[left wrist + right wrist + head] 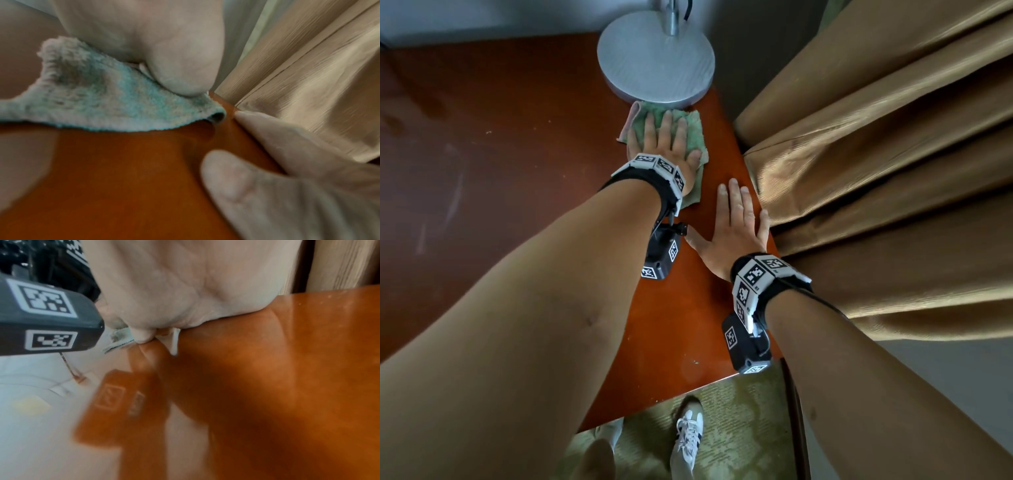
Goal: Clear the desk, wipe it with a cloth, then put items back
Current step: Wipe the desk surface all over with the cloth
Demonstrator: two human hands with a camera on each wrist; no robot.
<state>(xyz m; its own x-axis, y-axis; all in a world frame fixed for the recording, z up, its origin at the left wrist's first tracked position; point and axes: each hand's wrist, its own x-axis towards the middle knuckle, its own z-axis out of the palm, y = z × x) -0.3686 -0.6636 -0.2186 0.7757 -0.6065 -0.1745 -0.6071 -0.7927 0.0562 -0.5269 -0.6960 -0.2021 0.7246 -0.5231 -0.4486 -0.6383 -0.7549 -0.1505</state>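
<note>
I'm mid-wipe: my left hand (666,144) presses flat on the green cloth (690,135) beside the lamp base (655,58); my right hand (732,229) rests flat, fingers straight, on the desk (517,137). Putting items back remains.

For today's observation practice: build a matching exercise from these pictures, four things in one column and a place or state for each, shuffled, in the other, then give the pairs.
Things
1. green terry cloth
2. round grey metal lamp base
3. right hand
4. tan pleated curtain

Places or states
A. hangs beside the desk's edge
B. flat on bare reddish-brown wooden desk
C. pressed under the left hand
D. stands at the desk's far end

Pairs: 1-C, 2-D, 3-B, 4-A
</note>
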